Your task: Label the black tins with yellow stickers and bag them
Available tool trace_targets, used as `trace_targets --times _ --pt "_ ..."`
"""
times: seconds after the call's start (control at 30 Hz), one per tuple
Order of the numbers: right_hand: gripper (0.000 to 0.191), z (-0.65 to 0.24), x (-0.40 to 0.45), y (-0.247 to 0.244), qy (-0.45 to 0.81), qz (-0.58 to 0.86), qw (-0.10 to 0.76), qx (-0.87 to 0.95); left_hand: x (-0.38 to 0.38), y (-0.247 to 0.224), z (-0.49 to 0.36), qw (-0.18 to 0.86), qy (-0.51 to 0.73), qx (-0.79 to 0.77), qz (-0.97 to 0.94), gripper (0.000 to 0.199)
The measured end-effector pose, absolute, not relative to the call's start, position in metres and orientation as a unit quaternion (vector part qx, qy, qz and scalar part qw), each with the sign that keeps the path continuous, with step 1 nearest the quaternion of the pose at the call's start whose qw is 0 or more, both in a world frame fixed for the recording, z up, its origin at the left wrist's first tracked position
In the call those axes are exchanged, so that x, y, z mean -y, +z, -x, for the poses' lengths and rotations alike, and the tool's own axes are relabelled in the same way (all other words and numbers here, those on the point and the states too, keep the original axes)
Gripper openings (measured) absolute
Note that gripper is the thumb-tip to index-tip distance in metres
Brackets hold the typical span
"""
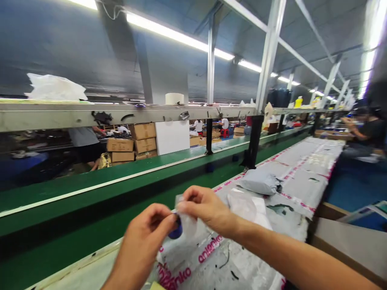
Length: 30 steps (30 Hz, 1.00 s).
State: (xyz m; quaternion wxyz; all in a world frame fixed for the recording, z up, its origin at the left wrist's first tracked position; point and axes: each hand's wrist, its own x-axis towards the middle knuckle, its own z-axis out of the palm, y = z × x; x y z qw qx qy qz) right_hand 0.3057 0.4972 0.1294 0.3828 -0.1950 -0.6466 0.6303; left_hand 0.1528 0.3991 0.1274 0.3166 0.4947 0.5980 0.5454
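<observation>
A grey poly mailer (256,182) lies on printed plastic sheeting (305,185); a green conveyor (90,189) runs alongside, under a metal shelf rail (60,117) bearing a white roll (174,98). Cardboard cartons (133,143) stand stacked beyond; a seated co-worker (365,135) sits far right.

The surface (81,266) runs away from me beside the green conveyor belt (99,189), and white plastic sheeting (302,189) printed with pink lettering and pink-edged strips covers it along its length. Toward the far end, a grey poly mailer (258,182) lies on the sheeting, and just nearer me sits a translucent white bag (243,205). A small yellow slip (157,286) shows at the near edge. Beyond the belt, a metal shelf (121,117) carries a bulging white plastic bag (56,88) at its left end, a roll of white paper (174,98) midway, and a yellow bottle (298,102) farther along.
</observation>
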Motion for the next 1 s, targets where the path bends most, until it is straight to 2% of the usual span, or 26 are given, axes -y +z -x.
trace_targets --times 0.07,0.13,0.2,0.33,0.47,0.6,0.7,0.8,0.87,1.0 --pt "0.041 -0.285 -0.485 0.124 0.629 0.181 0.390 0.648 -0.381 0.122 -0.125 0.303 0.537 -0.636 -0.464 0.043" --pt "0.040 -0.264 -0.472 0.118 0.637 0.167 0.392 0.642 -0.367 0.115 -0.104 0.339 0.543 -0.634 -0.433 0.050" --pt "0.043 -0.244 -0.459 0.116 0.674 0.150 0.355 0.631 -0.353 0.111 -0.094 0.356 0.569 -0.619 -0.407 0.055" --pt "0.045 -0.214 -0.433 0.123 0.731 0.129 0.251 0.622 -0.316 0.116 -0.096 0.294 0.618 -0.620 -0.384 0.039" --pt "0.040 -0.185 -0.412 0.127 0.692 0.071 0.164 0.700 -0.272 0.125 -0.087 0.279 0.659 -0.613 -0.335 0.031" --pt "0.019 -0.151 -0.387 0.119 0.568 0.009 0.174 0.804 -0.218 0.121 -0.064 0.187 0.710 -0.627 -0.260 0.024" --pt "0.004 -0.126 -0.364 0.116 0.406 -0.027 0.200 0.891 -0.178 0.110 -0.048 0.107 0.744 -0.631 -0.190 0.023" --pt "0.017 -0.097 -0.337 0.118 0.190 -0.055 0.224 0.954 -0.145 0.098 -0.033 0.053 0.783 -0.609 -0.117 0.023" --pt "0.019 -0.073 -0.315 0.121 0.089 -0.069 0.214 0.970 -0.126 0.093 -0.025 0.042 0.803 -0.587 -0.089 0.024" --pt "0.019 -0.024 -0.274 0.121 0.117 -0.047 0.169 0.978 -0.091 0.095 -0.013 0.090 0.816 -0.565 -0.084 0.031"
